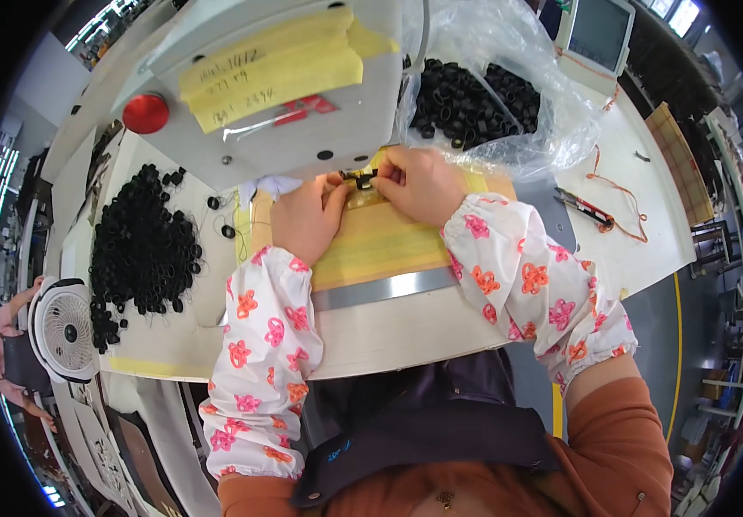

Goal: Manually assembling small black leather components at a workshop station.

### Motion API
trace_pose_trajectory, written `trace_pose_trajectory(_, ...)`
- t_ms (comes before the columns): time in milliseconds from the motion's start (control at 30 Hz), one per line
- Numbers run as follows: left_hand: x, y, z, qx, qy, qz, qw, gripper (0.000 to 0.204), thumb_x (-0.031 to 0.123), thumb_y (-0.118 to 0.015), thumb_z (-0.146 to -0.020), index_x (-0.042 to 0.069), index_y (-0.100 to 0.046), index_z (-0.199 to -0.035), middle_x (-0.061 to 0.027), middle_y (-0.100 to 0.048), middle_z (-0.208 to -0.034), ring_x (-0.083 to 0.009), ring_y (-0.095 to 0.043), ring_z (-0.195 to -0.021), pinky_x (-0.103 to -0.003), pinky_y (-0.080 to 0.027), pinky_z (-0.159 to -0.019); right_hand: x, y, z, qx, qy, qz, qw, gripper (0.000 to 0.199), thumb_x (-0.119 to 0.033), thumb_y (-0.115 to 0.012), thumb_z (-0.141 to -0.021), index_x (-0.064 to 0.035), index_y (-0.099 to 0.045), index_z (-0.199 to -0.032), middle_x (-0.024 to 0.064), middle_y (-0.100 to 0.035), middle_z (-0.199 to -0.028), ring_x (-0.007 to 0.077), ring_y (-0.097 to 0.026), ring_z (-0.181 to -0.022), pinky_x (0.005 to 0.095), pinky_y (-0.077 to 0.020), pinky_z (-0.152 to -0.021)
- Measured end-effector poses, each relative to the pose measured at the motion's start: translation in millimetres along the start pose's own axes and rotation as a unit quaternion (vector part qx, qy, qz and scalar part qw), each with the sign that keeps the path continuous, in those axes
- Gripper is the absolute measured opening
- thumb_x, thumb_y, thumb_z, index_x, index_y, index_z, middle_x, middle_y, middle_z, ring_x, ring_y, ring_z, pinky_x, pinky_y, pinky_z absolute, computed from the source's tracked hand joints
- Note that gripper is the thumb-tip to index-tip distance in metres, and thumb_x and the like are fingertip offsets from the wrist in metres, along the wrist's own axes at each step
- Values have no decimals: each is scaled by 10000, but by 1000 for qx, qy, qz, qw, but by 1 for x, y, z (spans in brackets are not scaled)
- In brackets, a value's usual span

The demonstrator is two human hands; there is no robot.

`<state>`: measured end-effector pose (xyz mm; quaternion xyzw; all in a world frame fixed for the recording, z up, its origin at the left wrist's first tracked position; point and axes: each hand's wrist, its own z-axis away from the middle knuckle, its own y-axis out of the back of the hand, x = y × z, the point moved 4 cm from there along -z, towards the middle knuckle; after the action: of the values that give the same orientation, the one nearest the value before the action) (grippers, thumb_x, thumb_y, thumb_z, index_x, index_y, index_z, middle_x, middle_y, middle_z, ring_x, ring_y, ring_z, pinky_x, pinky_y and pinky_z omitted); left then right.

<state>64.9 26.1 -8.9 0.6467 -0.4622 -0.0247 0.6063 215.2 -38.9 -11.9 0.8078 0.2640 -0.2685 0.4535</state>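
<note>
Under the head of a light grey sewing machine (pixel 268 95), a small black fabric loop (pixel 364 181) lies on the work surface. My left hand (pixel 309 220) is closed, thumb and forefinger pinched at the loop's left end. From the other side, my right hand (pixel 425 185) pinches the loop's right end, with the fingers curled in. The machine head overhangs the stitching spot, so the needle and part of the loop cannot be made out. Yellow tape (pixel 371 250) covers the machine bed below my hands.
A heap of black loops (pixel 143 241) with loose threads spreads on the left of the table. At the back right, a clear plastic bag (pixel 552 129) holds more black loops (pixel 475 103). Thread snips (pixel 585 208) on an orange cord lie at right. A white fan (pixel 65 332) stands beyond the left edge.
</note>
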Motion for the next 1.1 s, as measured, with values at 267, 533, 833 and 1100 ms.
trace_pose_trajectory(267,43,-3,46,-48,-232,-5,972,192,123,-548,-734,155,-618,-910,-74,-557,-593,-250,-553,-531,-365,-421,-462,-8,1,19,-155,-139,-160,965,207,-125,-676,-726,28,-552,-791,67,-593,-634,90,-537,-492,220,-424,-442)
trace_pose_trajectory(533,33,1,32,-53,-233,17,971,154,122,-563,-743,153,-631,-878,-67,-560,-587,-250,-543,-506,-347,-421,-456,-6,4,10,-179,-176,-170,953,155,-75,-618,-773,23,-514,-832,47,-568,-623,86,-523,-490,206,-413,-428)
trace_pose_trajectory(833,14,6,13,-7,-123,265,956,145,99,-520,-829,5,-604,-900,-101,-596,-776,-174,-564,-684,-252,-437,-629,-47,-13,37,-336,-82,-200,917,112,-29,-575,-780,15,-487,-836,37,-562,-660,76,-522,-526,209,-412,-463)
trace_pose_trajectory(1100,-1,-3,8,-46,-107,94,989,130,213,-549,-805,107,-623,-799,-81,-562,-592,-252,-547,-550,-329,-408,-506,-15,4,9,-279,-243,-288,884,162,-76,-563,-814,7,-487,-930,60,-594,-713,85,-529,-531,198,-418,-467)
